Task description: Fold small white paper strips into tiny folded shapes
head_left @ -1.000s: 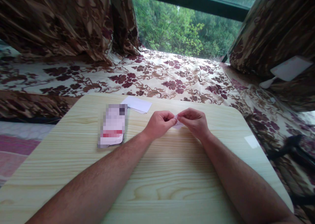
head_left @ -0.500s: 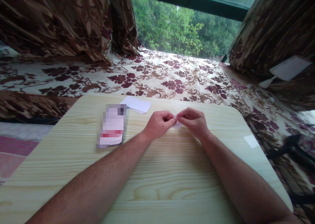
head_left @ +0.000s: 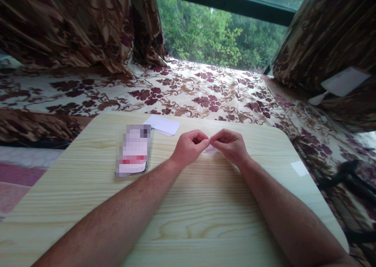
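Note:
My left hand (head_left: 190, 146) and my right hand (head_left: 230, 145) meet above the far middle of the light wood-grain table (head_left: 211, 204). Thumb and forefinger of each are pinched together, the fingertips nearly touching. Between them a small piece of white paper (head_left: 210, 150) shows just below the fingertips; most of it is hidden by the hands. Left of my left hand lies a phone (head_left: 135, 147), blurred out by large pixels, with a reddish band near its lower end. Behind the phone a small stack of white paper (head_left: 164, 125) rests near the far edge.
A white square (head_left: 299, 168) lies near the table's right edge. Beyond the table is a ledge with floral cloth (head_left: 205, 89), with curtains (head_left: 96, 28) and a window (head_left: 211, 36) behind. A white lamp-like object (head_left: 345, 81) stands at right.
My fingertips have come slightly closer together and up, covering the paper's upper part. The phone and the stack of paper stay where they were.

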